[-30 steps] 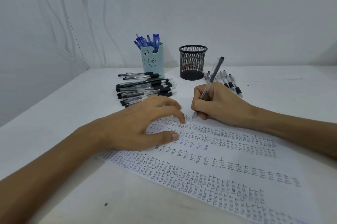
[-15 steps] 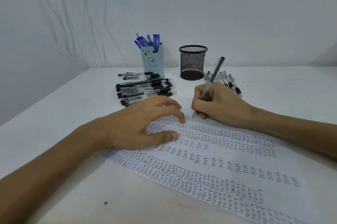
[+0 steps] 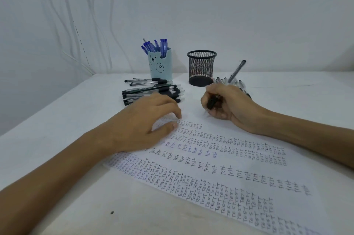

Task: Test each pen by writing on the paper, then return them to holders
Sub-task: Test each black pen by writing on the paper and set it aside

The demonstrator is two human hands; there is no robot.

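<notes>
My right hand point(image 3: 228, 102) grips the pen point(image 3: 236, 71), tip at the far edge of the paper point(image 3: 220, 173). My left hand point(image 3: 145, 120) rests open on the sheet. Risk: strokes overrun onto the tabletop point(image 3: 67, 120), or the sheet slips under weak pressure.

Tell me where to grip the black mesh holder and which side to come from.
I'd wrap fingers round the upper wall of the black mesh holder, coming from its front left. It stands upright and round, with a gap to the bear holder, while loose pens and the right hand crowd its right.
</notes>
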